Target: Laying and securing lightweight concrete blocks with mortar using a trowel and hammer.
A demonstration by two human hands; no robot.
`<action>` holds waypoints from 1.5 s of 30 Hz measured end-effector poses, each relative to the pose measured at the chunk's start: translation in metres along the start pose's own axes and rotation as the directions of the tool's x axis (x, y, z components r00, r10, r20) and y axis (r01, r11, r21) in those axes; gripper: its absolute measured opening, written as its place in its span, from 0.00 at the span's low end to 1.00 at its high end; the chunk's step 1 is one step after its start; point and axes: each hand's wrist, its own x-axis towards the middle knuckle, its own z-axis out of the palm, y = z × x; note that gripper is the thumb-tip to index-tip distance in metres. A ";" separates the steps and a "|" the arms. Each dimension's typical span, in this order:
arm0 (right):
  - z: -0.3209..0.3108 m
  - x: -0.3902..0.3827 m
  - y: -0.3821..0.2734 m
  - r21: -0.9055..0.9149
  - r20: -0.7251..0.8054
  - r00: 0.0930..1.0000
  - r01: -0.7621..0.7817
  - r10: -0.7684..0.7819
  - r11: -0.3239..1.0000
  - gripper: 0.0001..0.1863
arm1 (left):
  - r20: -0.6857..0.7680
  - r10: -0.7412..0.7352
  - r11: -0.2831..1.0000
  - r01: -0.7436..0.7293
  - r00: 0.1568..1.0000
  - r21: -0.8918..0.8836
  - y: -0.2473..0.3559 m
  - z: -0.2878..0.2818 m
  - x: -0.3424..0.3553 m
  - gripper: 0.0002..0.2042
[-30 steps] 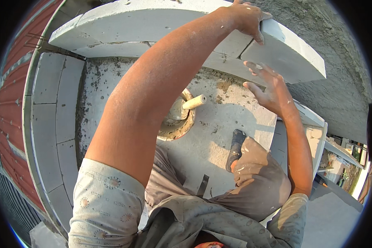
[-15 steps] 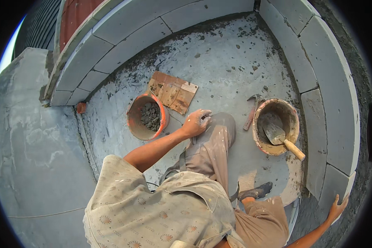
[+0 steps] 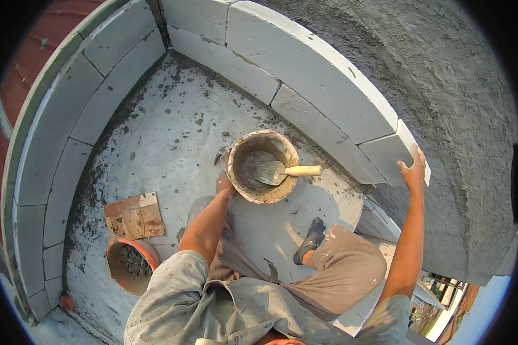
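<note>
My left hand [image 3: 225, 184] is low beside the mortar-caked bucket [image 3: 263, 193], closed at the hammer's handle, which it covers. The dark hammer head [image 3: 220, 154] shows just above that hand, against the bucket's left side. A trowel [image 3: 270, 172] with a wooden handle rests in the bucket, its blade inside and its handle over the right rim. On the right, my right hand [image 3: 413, 171] grips the end of a pale grey block [image 3: 389, 154] in the wall's upper course. Its thumb lies on the inner face and its fingers reach over the top edge.
An orange bucket [image 3: 153, 251] with grey mortar stands at lower left, beside a wooden board [image 3: 134, 216]. Block walls [image 3: 63, 152] rise along the left and far right sides. Mortar crumbs dot the concrete floor [image 3: 172, 123]. Outside the right wall lies a rough grey surface [image 3: 443, 103].
My view has swung right. My left hand has gone from my knee to the hammer beside the mortar-caked bucket. My right hand is still at the wall's end block.
</note>
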 end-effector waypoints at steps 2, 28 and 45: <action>-0.013 -0.015 0.003 0.020 -0.056 0.998 -0.011 0.012 1.000 0.43 | -0.087 0.161 0.982 -0.151 0.983 0.112 0.000 0.008 0.004 0.27; -0.107 -0.086 0.035 0.800 -0.223 0.824 -0.150 0.520 0.581 0.13 | 0.331 0.941 -0.198 -0.909 -0.071 0.366 0.510 0.098 -0.171 0.46; -0.024 0.024 0.090 0.012 -0.539 0.842 0.025 -0.014 1.000 0.22 | 0.550 0.833 -0.209 -0.887 0.060 0.412 0.552 0.139 -0.103 0.49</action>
